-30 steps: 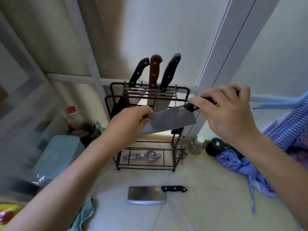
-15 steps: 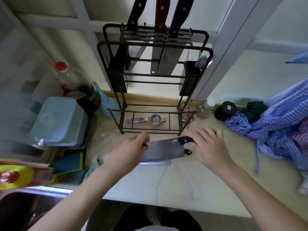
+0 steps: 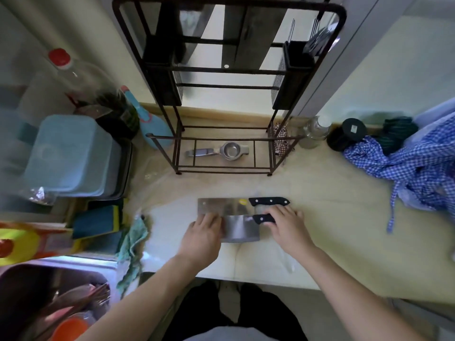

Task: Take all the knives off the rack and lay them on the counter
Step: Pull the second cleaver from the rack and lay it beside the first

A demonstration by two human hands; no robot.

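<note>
Both hands lower cleaver 2 (image 3: 240, 228) flat onto the tabletop (image 3: 332, 230) beside cleaver 1 (image 3: 221, 206): right hand (image 3: 286, 223) grip holding its handle, left hand (image 3: 204, 230) steadying the blade, while more blades hang in the rack (image 3: 231, 70).

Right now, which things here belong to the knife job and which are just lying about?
Job: rack with blades hanging in it; first cleaver on the counter; second cleaver under the left hand and right hand.
Lying about: strainer, checked cloth, blue tub, bottle.

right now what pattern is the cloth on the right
Blue and white check, on the cloth, clearest in the head view.
</note>
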